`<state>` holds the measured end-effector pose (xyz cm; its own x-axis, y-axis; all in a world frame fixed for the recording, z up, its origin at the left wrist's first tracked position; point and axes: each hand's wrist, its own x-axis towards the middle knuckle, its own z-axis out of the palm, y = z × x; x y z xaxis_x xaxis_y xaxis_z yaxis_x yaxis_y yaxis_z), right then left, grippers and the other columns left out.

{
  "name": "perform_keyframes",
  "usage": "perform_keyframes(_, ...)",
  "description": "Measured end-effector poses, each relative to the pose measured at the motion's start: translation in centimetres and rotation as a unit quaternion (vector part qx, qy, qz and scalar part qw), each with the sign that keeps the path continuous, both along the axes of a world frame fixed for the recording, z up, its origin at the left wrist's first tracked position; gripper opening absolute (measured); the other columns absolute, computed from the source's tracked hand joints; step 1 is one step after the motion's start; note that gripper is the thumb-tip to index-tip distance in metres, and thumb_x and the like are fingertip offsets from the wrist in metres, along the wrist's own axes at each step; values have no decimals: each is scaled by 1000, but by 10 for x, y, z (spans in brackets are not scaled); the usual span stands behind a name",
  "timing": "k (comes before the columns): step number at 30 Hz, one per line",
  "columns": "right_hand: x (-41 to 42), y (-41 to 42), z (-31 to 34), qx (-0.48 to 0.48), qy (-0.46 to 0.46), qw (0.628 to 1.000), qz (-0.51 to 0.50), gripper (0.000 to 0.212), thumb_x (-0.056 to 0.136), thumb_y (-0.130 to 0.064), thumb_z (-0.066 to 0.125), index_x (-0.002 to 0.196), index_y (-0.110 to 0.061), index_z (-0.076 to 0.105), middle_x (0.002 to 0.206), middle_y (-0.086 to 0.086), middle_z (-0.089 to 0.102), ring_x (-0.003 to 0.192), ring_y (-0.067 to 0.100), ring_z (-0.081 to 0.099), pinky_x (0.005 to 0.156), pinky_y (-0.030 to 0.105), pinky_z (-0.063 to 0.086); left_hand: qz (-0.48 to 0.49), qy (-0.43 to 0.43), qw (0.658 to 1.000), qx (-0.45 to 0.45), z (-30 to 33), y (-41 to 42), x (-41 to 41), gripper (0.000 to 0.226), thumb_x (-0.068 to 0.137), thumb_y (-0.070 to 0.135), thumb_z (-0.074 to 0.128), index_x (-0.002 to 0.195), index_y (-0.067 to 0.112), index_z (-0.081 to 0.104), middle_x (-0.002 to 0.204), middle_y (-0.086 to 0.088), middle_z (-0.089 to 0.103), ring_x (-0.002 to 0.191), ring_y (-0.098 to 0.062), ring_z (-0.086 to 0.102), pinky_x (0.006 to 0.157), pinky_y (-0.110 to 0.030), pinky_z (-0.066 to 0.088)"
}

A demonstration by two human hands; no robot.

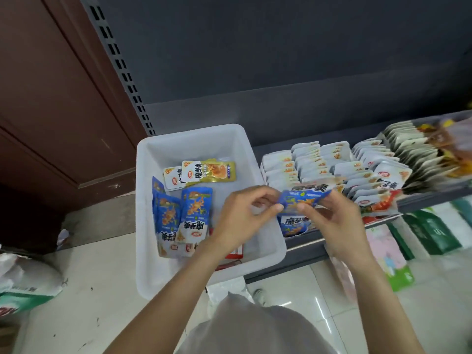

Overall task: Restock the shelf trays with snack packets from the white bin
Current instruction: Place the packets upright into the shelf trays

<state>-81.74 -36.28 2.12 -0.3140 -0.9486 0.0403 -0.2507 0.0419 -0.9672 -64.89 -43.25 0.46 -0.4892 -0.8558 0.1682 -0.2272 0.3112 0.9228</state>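
Both my left hand [245, 213] and right hand [332, 215] pinch a blue packet [304, 198]; trays [332, 169] mostly full, white bin [189, 141] still holds several

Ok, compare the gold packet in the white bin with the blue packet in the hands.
The gold packet lies flat near the back of the white bin; the blue packet is held up in front of the shelf trays. No hand touches the gold one; the right hand pinches the blue one, with the left hand at its end. Both carry a white panel with similar bold lettering.
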Motion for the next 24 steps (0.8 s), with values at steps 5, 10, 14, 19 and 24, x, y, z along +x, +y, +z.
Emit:
perform_keyframes(5,-47,34,-10,2,-8,997,-79,19,82,-3,66,86,-21,61,84,-20,72,82,-1,66,72,15,50,-29,-273,942,-194,-20,-15,-30,40,82,44,66,117,27,59,116,9,57,108,-11,46,87,-23,33)
perform_keyframes(10,-40,30,-43,76,-32,996,-17,17,84,0,65,99,-9,61,97,-3,72,90,3,67,78,17,51,-16,-308,918,-251,-36,-27,-43,30,79,38,71,104,21,69,107,4,57,102,-19,49,82,-27,36)
perform_keyframes(14,-23,10,-71,108,26,994,-8,17,87,-7,65,95,-19,57,95,-11,67,86,-7,63,75,14,50,4,-303,921,-246,-40,-33,-46,22,76,32,76,92,17,72,111,2,59,103,-20,51,83,-29,42)
perform_keyframes(19,-13,8,-93,109,207,972,-13,29,85,-12,69,112,-8,59,104,-3,57,88,6,57,73,1,40,1,-296,930,-216,-42,-37,-43,20,78,29,75,92,16,73,111,4,63,102,-18,56,79,-21,35)
perform_keyframes(24,-21,14,-85,68,309,948,-32,26,80,-15,74,99,-8,57,97,-4,52,75,2,48,62,6,36,-3,-300,931,-208,-41,-36,-41,24,81,32,72,99,17,73,113,5,63,108,-15,52,83,-20,32)
